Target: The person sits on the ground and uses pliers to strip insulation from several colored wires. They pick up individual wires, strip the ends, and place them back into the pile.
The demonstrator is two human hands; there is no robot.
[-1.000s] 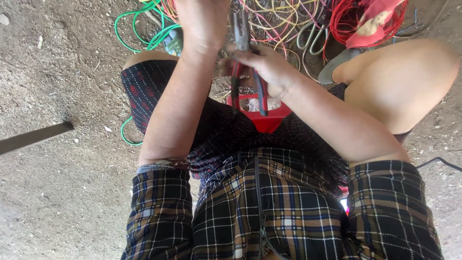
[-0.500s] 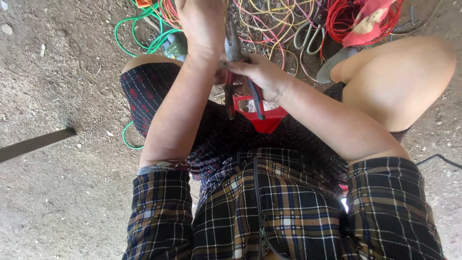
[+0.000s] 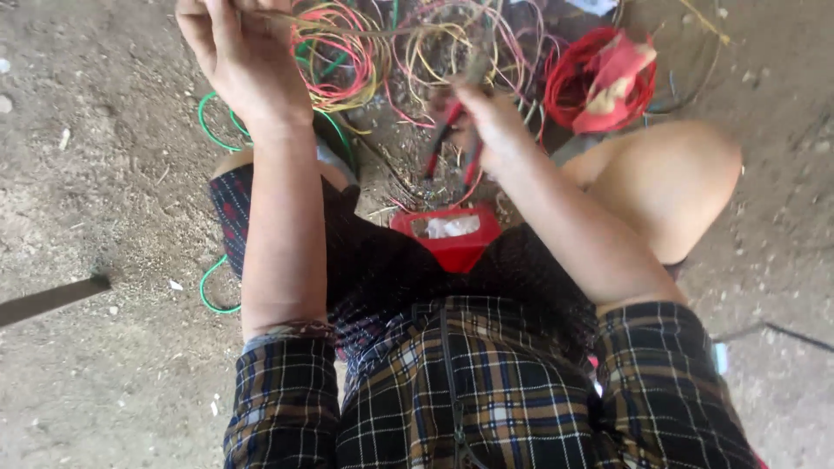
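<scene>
My left hand [image 3: 243, 61] is raised at the top left, its fingers closed around a thin wire that runs to the right toward the tangle of coloured wires [image 3: 417, 52]. My right hand [image 3: 486, 122] grips red-handled pliers [image 3: 452, 143], whose jaws point up at that wire; the hand and tool are blurred. Below them a small red tray [image 3: 447, 234] with something pale inside rests between my knees.
I sit on a rough concrete floor [image 3: 95, 174]. A coil of red wire [image 3: 599, 82] lies at the upper right, green wire loops [image 3: 213, 291] by my left leg. A dark flat bar [image 3: 48, 300] juts in from the left edge.
Both hands have moved up and apart: the left hand pulled the wire up and left, the right hand with the pliers shifted right, baring the red tray.
</scene>
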